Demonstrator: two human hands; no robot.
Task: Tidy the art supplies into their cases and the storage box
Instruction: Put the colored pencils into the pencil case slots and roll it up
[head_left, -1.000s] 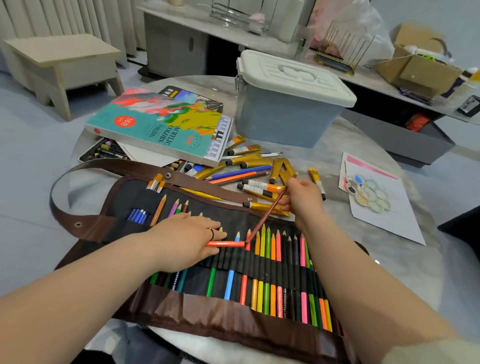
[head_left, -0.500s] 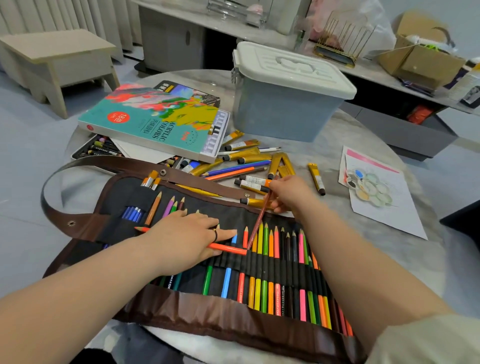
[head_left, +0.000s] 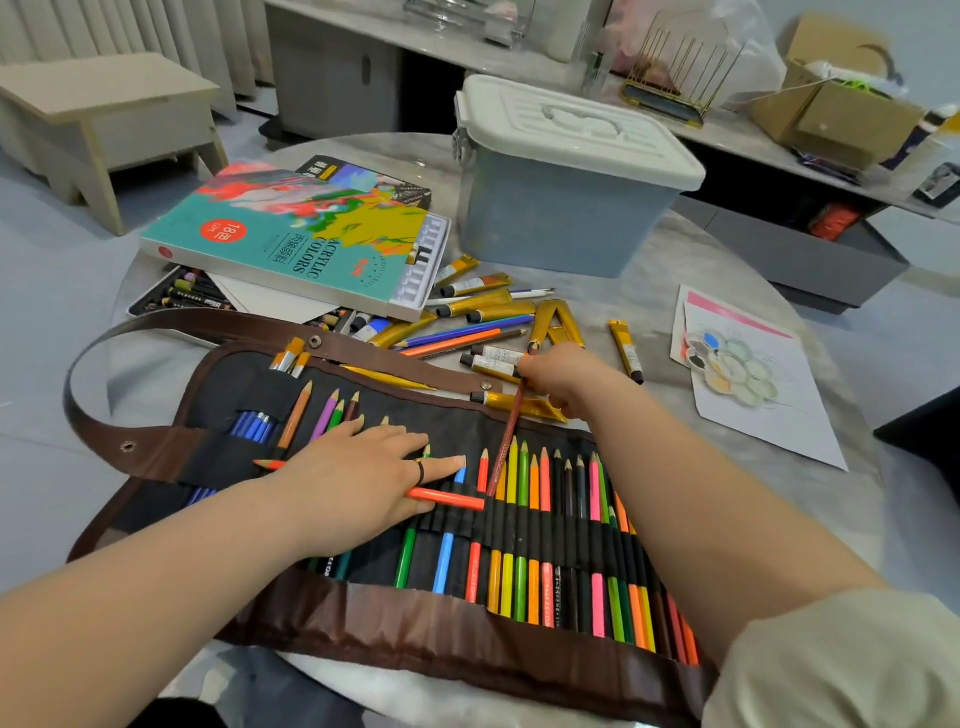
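Under your left hand (head_left: 358, 483) lies an orange pencil (head_left: 449, 498), crosswise on the unrolled pencil roll (head_left: 457, 426). Your fingers are straight and flat, pressing it onto the fabric, and its blunt end pokes out just past your fingertips. Your right hand (head_left: 563, 376) is curled round the top of a reddish-brown pencil (head_left: 508, 439). It slants down from that grip, and its lower tip meets the row of slotted pencils (head_left: 535, 493) right beside the orange pencil's end. Just beyond your right knuckles sit loose gold paint tubes (head_left: 483, 304) and 3 loose pencils (head_left: 457, 340). Farther beyond those stands the lidded storage box (head_left: 561, 218), and beyond your left fingertips lies the acrylic paint box (head_left: 301, 244). Out past your right hand lies a painted sheet (head_left: 753, 405).
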